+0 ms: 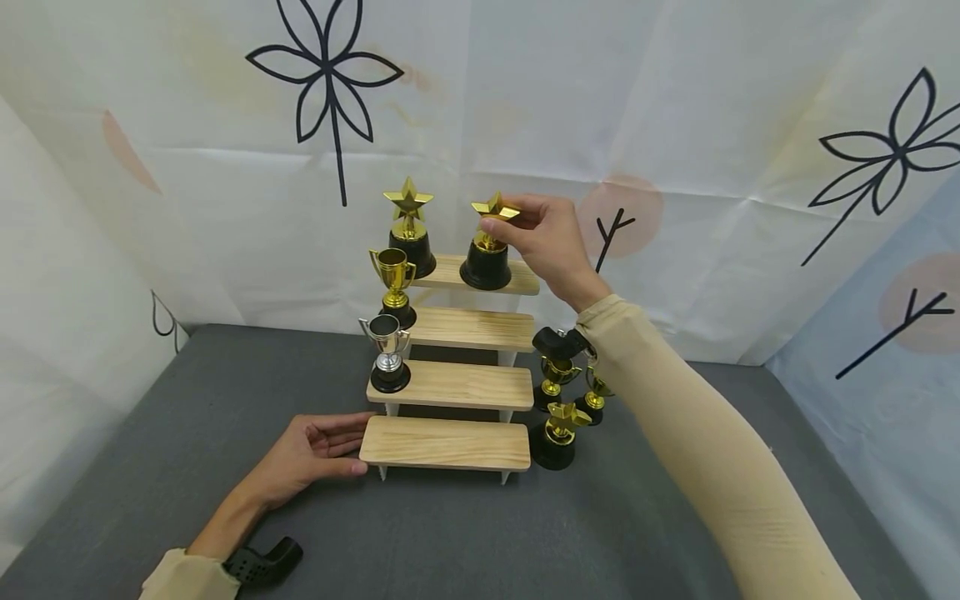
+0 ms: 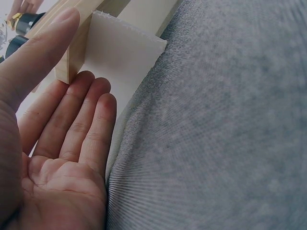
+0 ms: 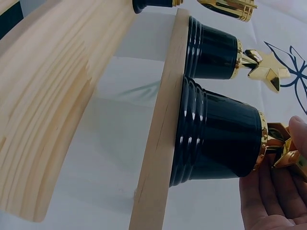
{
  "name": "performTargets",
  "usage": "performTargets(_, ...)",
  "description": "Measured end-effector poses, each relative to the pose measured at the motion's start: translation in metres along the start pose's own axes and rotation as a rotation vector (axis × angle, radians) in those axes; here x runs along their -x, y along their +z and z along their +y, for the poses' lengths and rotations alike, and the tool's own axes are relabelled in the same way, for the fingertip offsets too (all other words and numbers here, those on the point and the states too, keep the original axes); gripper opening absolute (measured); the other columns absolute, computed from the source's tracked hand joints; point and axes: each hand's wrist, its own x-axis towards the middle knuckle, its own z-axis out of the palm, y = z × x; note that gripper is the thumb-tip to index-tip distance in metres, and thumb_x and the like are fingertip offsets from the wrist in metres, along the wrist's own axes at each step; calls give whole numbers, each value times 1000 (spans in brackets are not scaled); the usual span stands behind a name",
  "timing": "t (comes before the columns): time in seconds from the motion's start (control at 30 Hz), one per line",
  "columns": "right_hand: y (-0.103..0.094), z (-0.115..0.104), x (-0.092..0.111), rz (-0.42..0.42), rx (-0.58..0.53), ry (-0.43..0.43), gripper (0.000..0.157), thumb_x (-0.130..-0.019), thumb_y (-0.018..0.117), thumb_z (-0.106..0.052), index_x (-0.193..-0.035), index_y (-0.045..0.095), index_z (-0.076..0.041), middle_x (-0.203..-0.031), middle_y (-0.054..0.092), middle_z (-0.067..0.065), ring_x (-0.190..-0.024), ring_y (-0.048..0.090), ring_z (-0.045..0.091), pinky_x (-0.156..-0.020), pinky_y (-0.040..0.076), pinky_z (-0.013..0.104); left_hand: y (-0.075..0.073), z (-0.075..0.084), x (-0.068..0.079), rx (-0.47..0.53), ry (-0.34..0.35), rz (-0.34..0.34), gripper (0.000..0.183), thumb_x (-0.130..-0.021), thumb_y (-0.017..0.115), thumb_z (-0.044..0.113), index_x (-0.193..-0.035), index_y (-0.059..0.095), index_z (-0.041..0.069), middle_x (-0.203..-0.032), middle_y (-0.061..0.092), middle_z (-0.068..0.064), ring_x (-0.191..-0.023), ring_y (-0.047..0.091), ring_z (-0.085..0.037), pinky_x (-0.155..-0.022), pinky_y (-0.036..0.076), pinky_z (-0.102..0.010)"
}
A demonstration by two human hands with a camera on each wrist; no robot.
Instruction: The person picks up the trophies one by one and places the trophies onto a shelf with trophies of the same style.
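My right hand [image 1: 551,242] pinches a gold star trophy [image 1: 487,265] by its star, its black base at the right part of the wooden top step [image 1: 442,268]. In the right wrist view that base [image 3: 220,134] sits right at the board. Another star trophy [image 1: 411,250] stands at the top step's left end. Below it on the left are a gold cup trophy [image 1: 393,275] on the second step and a silver cup trophy [image 1: 387,342] on the third. My left hand [image 1: 315,454] has its fingers extended at the left end of the bottom step [image 1: 450,442].
Right of the stepped stand, on the grey table [image 1: 315,375], are another star trophy [image 1: 555,442] and two gold cup trophies [image 1: 551,387], partly behind the right wrist's camera. A patterned white cloth [image 1: 525,100] hangs close behind the stand.
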Motion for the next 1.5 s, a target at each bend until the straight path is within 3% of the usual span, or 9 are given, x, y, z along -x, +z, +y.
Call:
performTargets(0.17,4,1,-1,-1,-4,5,41,-92,75,-5,-131,65,6,-117,69,22,-100,69,23,-90,61,32,1,0,0,-8,7,-7,66,-84,77,-11,-140,43,-22,-140,47,-41,-122,62,-17,-101,54,-32)
performTargets(0.53,13,1,-5,15,1,-1,42,-92,76,-5,-131,65,5,-114,70,22,-98,70,25,-89,61,31,-1,0,0,3,16,-7,66,-84,76,-12,-140,43,-22,-141,54,-29,-123,62,-18,-101,54,-33)
performTargets(0.9,19,1,-7,31,-19,1,43,-91,77,-5,-131,65,4,-113,71,21,-98,71,25,-88,61,32,-1,-1,-1,-4,7,-3,66,-83,76,-12,-140,43,-22,-140,47,-40,-122,62,-17,-101,54,-33)
performTargets(1.5,26,2,-13,22,-43,-3,42,-90,77,-3,-129,65,6,-114,71,22,-99,70,25,-89,61,31,0,1,0,-10,4,8,66,-82,77,-12,-139,45,-22,-139,50,-38,-122,62,-15,-101,54,-32)
